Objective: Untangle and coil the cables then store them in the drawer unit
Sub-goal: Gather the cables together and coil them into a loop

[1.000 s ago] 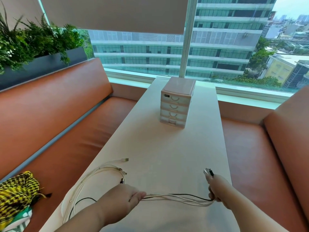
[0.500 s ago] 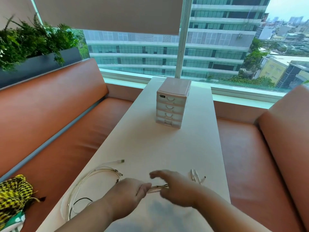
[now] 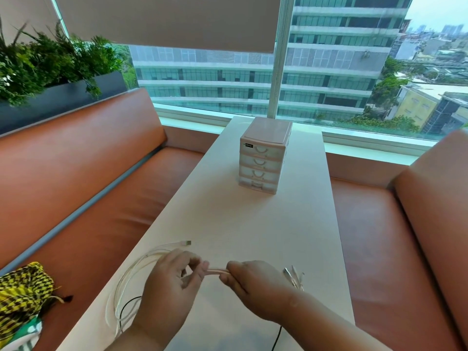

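Your left hand (image 3: 174, 282) pinches the cables (image 3: 216, 271) | your right hand (image 3: 255, 287) grips the same bundle, fingers curled | both well in front of the drawer unit (image 3: 263, 158)

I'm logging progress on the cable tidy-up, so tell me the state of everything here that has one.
Drawer unit: all four drawers closed.
Cables: uncoiled, loose loops on the table.
Left hand: pinching the cables.
Right hand: gripping the cables.
Window blind: partly lowered.

Open tabletop (image 3: 253, 224) runs from the cables (image 3: 215, 271) to the drawer unit (image 3: 263, 158), benches (image 3: 88, 173) flanking both sides
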{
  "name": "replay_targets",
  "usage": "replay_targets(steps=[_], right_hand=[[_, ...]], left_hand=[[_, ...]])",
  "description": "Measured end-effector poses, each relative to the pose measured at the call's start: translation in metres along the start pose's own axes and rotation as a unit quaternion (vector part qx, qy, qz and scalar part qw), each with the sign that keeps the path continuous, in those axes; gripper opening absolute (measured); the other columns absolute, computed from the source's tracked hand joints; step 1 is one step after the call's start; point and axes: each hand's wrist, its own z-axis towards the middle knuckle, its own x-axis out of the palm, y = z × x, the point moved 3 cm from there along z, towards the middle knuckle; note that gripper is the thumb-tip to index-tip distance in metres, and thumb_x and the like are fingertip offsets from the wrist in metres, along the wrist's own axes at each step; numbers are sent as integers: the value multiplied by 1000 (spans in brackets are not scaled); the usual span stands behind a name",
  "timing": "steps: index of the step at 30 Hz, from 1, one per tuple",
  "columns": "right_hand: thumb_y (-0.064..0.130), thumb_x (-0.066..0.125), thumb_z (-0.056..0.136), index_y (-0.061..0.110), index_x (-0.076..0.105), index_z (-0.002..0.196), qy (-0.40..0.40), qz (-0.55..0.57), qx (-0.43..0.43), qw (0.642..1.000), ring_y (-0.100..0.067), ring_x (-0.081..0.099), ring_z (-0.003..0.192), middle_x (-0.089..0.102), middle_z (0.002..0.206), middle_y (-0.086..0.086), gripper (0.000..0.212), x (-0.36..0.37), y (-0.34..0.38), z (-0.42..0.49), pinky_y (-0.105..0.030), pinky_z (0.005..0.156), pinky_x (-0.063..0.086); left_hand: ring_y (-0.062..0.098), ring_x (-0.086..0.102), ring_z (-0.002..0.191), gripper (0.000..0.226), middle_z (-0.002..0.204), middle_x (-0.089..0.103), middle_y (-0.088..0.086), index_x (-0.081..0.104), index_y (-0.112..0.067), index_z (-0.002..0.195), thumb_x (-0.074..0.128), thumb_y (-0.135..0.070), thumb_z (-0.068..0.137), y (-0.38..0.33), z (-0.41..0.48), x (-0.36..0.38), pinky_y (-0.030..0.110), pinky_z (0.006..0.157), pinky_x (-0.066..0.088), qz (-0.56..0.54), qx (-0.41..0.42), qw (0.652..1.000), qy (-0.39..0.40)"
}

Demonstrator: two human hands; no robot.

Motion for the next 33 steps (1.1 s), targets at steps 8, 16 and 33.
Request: replay_targets(steps=[8, 16, 33], right_hand=[[49, 26, 101, 21, 40, 80, -54, 25, 39, 997, -27, 52, 70, 50, 70, -1, 37, -2, -7, -2, -39, 64, 40], [62, 27, 96, 16, 42, 70, 37, -36, -2, 999, -21, 44, 63, 39, 60, -1, 54, -2, 7, -20, -26, 48, 20], [88, -12, 61, 17, 45, 70, 22, -27, 87, 996, -24, 50, 69, 43, 60, 2, 91, 42, -78, -27, -32, 56, 35]], left_hand=[[18, 64, 59, 88, 72, 73, 10, 72, -8, 84, 30, -85, 73, -6, -16, 11, 23, 52, 44, -262, -405, 850, 213], [11, 36, 39, 38, 46, 36, -2, 40, -15, 69, 28, -25, 104, 16, 13, 8, 22, 49, 43, -631, -533, 556, -93], [6, 18, 25, 42, 38, 20, -10, 39, -20, 67, 33, -47, 99, 51, 28, -43, 15, 31, 12, -540, -486, 686, -36]])
